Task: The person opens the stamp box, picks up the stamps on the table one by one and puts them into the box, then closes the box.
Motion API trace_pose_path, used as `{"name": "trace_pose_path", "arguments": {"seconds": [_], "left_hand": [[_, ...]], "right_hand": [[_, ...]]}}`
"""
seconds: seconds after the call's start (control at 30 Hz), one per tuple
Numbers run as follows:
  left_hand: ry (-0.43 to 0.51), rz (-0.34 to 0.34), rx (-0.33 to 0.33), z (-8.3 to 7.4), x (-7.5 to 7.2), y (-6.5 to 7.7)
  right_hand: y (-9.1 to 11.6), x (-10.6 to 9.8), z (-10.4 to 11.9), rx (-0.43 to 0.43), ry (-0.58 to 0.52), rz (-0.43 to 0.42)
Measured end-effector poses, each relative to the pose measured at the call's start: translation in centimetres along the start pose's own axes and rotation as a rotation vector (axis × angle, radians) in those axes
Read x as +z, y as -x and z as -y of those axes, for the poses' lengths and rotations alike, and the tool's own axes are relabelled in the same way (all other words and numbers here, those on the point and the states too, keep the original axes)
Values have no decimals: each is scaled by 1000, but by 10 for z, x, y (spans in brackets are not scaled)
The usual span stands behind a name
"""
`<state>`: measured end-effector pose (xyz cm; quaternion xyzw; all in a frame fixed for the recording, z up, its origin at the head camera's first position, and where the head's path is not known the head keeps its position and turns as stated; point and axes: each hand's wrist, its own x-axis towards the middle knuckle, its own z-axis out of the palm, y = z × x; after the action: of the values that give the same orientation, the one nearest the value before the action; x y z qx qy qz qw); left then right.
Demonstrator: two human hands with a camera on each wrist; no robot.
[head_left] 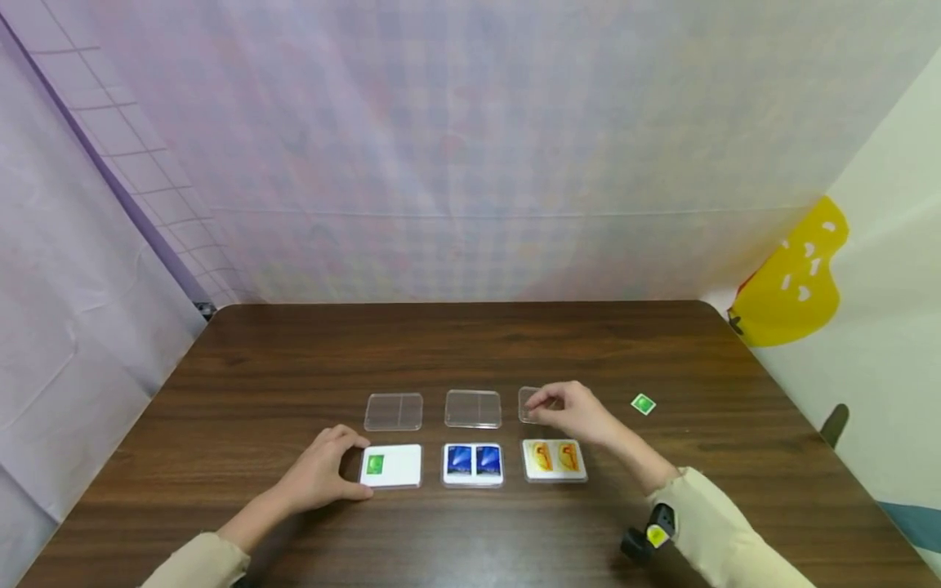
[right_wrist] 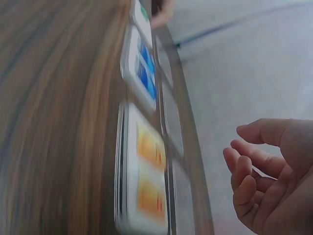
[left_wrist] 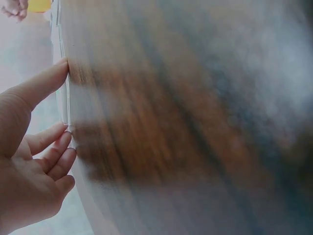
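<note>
My left hand (head_left: pixel 323 472) holds the left end of a flat white case (head_left: pixel 400 467), thumb at its near corner and fingers toward the far one. A small green card (head_left: pixel 375 464) lies on the left half of that case's white face. In the left wrist view the thumb (left_wrist: pixel 44 83) and fingers meet the case's thin edge. My right hand (head_left: pixel 577 412) hovers above the table behind the case with two orange-yellow cards (head_left: pixel 555 459), overlapping a clear lid (head_left: pixel 525 404). Its fingers (right_wrist: pixel 242 171) are loosely bent, with nothing between them.
A case with two blue cards (head_left: pixel 473 464) sits in the middle of the front row. Two more clear lids, left (head_left: pixel 393 412) and middle (head_left: pixel 473 408), lie behind the cases. A loose green card (head_left: pixel 643 404) rests farther right on the wooden table (head_left: pixel 470 343).
</note>
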<state>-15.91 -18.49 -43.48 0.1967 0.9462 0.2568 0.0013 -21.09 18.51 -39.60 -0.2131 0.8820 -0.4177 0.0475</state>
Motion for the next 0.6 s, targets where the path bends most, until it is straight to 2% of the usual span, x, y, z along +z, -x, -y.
{"name": "trace_pose_path", "arguments": {"seconds": [0.3, 0.6], "left_hand": [[5, 5, -9, -2, -1, 0], [18, 9, -22, -4, -2, 0]], "right_hand": [[22, -49, -54, 173, -42, -129], [39, -84, -95, 261, 121, -221]]}}
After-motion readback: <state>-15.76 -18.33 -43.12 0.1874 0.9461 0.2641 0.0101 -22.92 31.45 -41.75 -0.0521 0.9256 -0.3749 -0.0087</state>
